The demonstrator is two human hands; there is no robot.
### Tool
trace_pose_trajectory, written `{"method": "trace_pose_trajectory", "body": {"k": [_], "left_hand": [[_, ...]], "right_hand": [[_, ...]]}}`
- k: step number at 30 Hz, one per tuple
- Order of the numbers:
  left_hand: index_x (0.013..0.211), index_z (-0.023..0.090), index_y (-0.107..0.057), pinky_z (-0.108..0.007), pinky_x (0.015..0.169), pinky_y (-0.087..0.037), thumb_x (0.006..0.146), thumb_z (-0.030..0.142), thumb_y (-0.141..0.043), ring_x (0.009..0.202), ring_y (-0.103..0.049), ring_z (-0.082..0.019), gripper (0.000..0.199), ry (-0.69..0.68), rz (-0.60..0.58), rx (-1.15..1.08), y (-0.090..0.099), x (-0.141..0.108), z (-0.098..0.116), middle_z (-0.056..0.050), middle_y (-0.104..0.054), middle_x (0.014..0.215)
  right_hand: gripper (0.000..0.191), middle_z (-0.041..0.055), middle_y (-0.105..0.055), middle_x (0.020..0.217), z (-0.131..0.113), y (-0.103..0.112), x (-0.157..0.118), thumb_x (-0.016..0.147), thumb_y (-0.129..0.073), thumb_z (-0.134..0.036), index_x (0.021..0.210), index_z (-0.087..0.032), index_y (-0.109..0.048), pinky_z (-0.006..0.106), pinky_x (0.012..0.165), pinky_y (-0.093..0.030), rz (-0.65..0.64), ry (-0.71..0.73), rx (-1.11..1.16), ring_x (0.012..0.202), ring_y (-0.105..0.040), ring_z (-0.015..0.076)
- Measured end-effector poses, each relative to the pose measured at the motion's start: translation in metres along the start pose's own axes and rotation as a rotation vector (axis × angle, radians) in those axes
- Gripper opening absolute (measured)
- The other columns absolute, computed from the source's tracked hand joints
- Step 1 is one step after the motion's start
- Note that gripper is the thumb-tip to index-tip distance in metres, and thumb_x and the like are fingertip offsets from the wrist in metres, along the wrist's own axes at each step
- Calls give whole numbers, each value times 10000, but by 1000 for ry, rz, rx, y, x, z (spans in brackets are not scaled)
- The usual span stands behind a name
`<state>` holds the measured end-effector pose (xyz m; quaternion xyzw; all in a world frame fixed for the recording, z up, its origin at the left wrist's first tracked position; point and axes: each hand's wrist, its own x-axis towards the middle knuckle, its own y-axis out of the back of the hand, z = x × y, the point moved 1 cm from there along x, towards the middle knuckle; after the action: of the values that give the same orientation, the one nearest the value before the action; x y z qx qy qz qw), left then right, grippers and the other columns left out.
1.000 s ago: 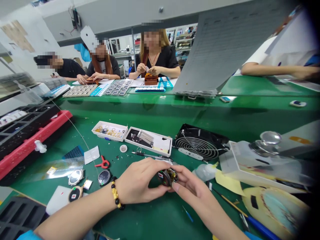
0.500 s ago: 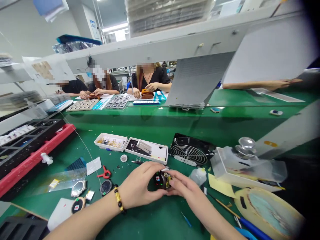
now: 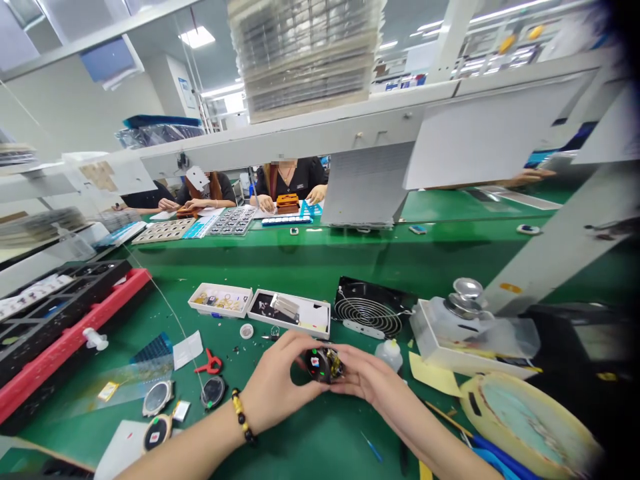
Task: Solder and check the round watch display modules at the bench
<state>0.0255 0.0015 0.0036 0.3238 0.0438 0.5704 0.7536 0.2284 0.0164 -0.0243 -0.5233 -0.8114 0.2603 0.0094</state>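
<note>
Between both hands is a round black smartwatch (image 3: 316, 365), tilted, with its screen lit and small green and red marks on it. Yellow and metallic inner parts show at its right side. My left hand (image 3: 280, 375) grips its rim from the left, thumb below and fingers above. From the right, my right hand (image 3: 364, 373) closes its fingers on the back and edge, hiding part of it. Left of my wrist lie a dark round watch (image 3: 213, 392), a silver watch case (image 3: 158, 398) and a rose-gold watch (image 3: 157, 433) with a lit screen.
White parts boxes (image 3: 221, 301) and a black fan (image 3: 373, 308) stand beyond my hands. To the right are a small bottle (image 3: 390, 356), a white box (image 3: 450, 350) and a yellowish dish (image 3: 530, 427). A red-edged rack (image 3: 80, 330) borders the left. Co-workers (image 3: 290, 181) sit opposite.
The camera view has tilted up and shifted a little. Both hands keep hold of the smartwatch, whose screen now shows more fully. A co-worker's hand opposite has moved away from the orange fixture.
</note>
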Motion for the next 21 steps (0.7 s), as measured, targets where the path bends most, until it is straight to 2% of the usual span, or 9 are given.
{"method": "trace_pose_trajectory", "body": {"k": [5, 8, 11, 14, 17, 21], "left_hand": [[1286, 238, -641, -401, 1057, -592, 805, 120, -744, 1188, -674, -238, 505, -229, 11, 137, -1, -3, 4, -87, -696, 1289], [1314, 242, -629, -391, 1059, -594, 824, 164, -733, 1190, -684, -238, 507, -283, 0, 192, 0, -4, 3, -84, -713, 1292], [1353, 245, -617, -366, 1033, -606, 812, 199, -750, 1156, -703, -231, 560, -278, -15, 216, 0, -4, 1, -76, -721, 1267], [1379, 249, -615, -341, 1000, -615, 802, 217, -759, 1116, -713, -220, 596, -236, -36, 230, 0, -4, -1, -70, -712, 1250], [1403, 232, -601, -340, 969, -624, 813, 246, -750, 1089, -716, -223, 610, -204, -53, 233, -1, -3, -3, -84, -701, 1233], [1331, 197, -614, -355, 965, -623, 819, 239, -742, 1077, -713, -233, 529, -181, -47, 193, -1, -2, -1, -89, -712, 1190]], "right_hand": [[582, 70, -773, 992, 0, -2, 1, 816, -815, -642, 1173, -186, -759, 354, 861, -612, 23, 8, -107, 890, -758, 225], [644, 58, -764, 980, -1, -4, 1, 767, -811, -723, 1123, -188, -759, 357, 837, -612, 21, 20, -177, 895, -750, 233], [644, 70, -765, 982, 1, -5, 0, 791, -781, -733, 1126, -184, -747, 380, 853, -610, 21, 13, -157, 907, -749, 247], [618, 93, -772, 999, 6, -6, -1, 865, -733, -679, 1230, -181, -706, 398, 873, -605, 29, -23, -70, 904, -754, 252], [662, 109, -770, 1068, 10, -7, -2, 849, -771, -631, 1330, -192, -650, 389, 870, -604, 19, -53, -38, 948, -750, 253], [642, 107, -739, 1205, 11, -10, -5, 819, -813, -632, 1289, -218, -673, 389, 863, -614, 39, -10, -96, 1059, -723, 275]]}}
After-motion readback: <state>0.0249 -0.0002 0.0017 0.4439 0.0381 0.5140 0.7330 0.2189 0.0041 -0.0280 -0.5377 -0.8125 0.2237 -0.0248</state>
